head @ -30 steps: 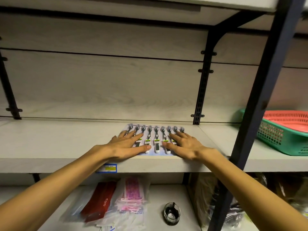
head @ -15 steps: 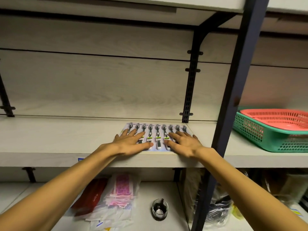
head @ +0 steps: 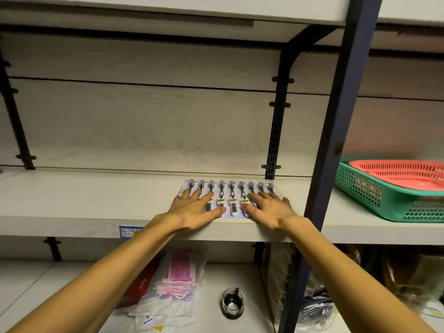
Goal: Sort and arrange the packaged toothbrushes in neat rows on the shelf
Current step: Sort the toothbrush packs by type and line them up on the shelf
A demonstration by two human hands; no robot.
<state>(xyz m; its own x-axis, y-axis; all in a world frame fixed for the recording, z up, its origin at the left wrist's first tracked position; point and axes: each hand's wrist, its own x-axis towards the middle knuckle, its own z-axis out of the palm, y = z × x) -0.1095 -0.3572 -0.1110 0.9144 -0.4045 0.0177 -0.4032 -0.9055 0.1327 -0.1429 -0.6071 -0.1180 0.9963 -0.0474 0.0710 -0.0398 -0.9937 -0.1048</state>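
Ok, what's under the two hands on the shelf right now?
A row of packaged toothbrushes lies flat under the left hand and right hand. Heads and three middle handles show; the outer packs' lower halves are covered.

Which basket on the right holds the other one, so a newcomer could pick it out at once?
Start at the dark upright post of the shelving and look to its right on the same shelf board that carries the toothbrush packs. Two mesh baskets sit nested there. The green basket is the outer, lower one, with the coral-red basket sitting inside it.
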